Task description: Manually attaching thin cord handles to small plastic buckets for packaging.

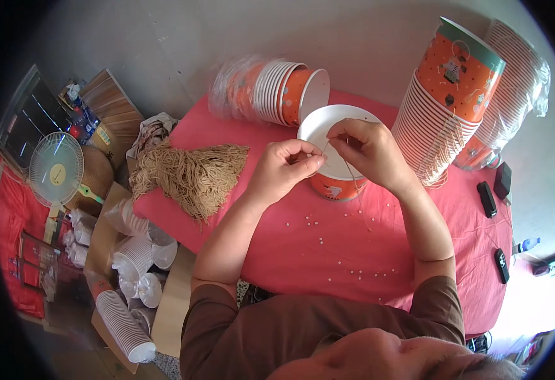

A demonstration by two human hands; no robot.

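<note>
An orange paper cup point(335, 185) with a white inside stands upright on the red table point(302, 253). My left hand point(285, 170) pinches one end of a thin tan string point(353, 177) at the cup's near rim. My right hand point(371, 149) is over the cup's mouth, its fingers closed on the same string, whose loose end hangs down the cup's right side. A bundle of tan strings point(192, 174) lies to the left of my hands.
A bagged stack of orange cups point(271, 92) lies on its side behind. Tall cup stacks point(445, 107) lean at the right. Small white beads point(359, 273) dot the cloth. Two black devices point(486, 198) lie at right. Boxes with white cups point(132, 297) and a fan point(56, 168) stand left.
</note>
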